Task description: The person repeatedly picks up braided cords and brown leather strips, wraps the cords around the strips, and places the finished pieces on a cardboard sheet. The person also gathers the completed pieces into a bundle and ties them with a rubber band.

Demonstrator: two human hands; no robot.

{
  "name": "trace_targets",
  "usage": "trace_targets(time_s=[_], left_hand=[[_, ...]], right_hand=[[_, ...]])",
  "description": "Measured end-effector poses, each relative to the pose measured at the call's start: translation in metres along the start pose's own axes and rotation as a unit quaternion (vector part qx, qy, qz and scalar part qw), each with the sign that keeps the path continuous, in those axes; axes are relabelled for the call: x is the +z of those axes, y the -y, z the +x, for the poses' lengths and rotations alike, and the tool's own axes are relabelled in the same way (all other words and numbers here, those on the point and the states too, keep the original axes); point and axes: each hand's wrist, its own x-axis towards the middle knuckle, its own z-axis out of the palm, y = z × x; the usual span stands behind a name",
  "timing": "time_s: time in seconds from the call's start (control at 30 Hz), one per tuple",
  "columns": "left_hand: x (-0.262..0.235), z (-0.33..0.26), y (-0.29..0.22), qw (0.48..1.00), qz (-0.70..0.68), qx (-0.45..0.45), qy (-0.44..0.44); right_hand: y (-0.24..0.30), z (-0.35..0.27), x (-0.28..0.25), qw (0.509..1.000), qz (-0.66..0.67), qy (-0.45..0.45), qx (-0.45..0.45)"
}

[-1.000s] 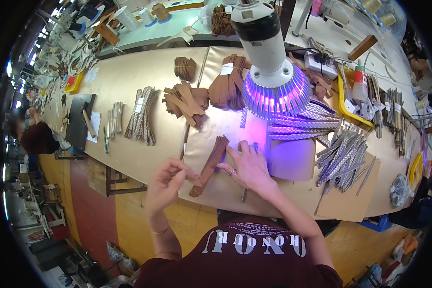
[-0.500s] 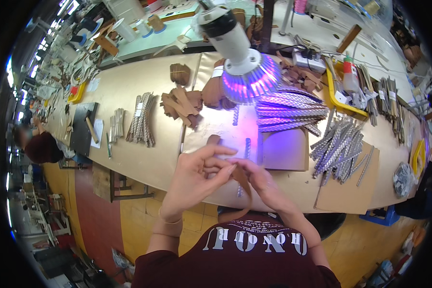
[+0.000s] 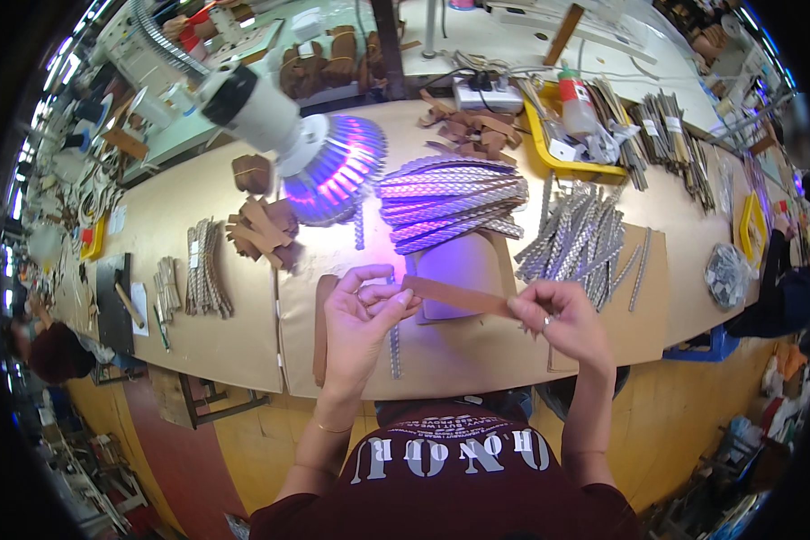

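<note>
Head view shows your two hands apart, with a brown strip (image 3: 463, 297) stretched between them above the table (image 3: 243, 337). Your left hand (image 3: 364, 315) pinches one end between thumb and fingers; your right hand (image 3: 562, 317) is closed on the other. Just left of your left hand lie more brown strips (image 3: 321, 337), while a narrow braided strip (image 3: 395, 351) passes beneath it. Beyond your hands, a lit lamp (image 3: 333, 171) hangs near a braided bundle (image 3: 454, 202). Ahead of your right hand sits a loose grey braided pile (image 3: 576, 236).
</note>
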Motion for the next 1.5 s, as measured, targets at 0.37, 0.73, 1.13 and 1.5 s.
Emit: trace_targets(time_s=[0.37,0.73,1.13,1.5], left_hand=[[-0.005,0.007,0.047,0.993,-0.061,-0.065,-0.076],[-0.008,0.004,0.053,0.995,0.010,-0.025,-0.092],[0.011,-0.019,0.028,0.965,0.167,0.201,-0.019],[0.056,-0.017,0.021,0.963,0.151,0.117,0.189]], right_hand=[[-0.016,0.050,-0.023,0.986,-0.150,-0.058,0.049],[-0.082,0.009,-0.048,0.857,-0.140,-0.496,0.009],[-0.100,0.014,-0.095,0.844,0.075,-0.528,-0.054],[-0.026,-0.032,-0.061,0.794,0.390,-0.438,-0.161]])
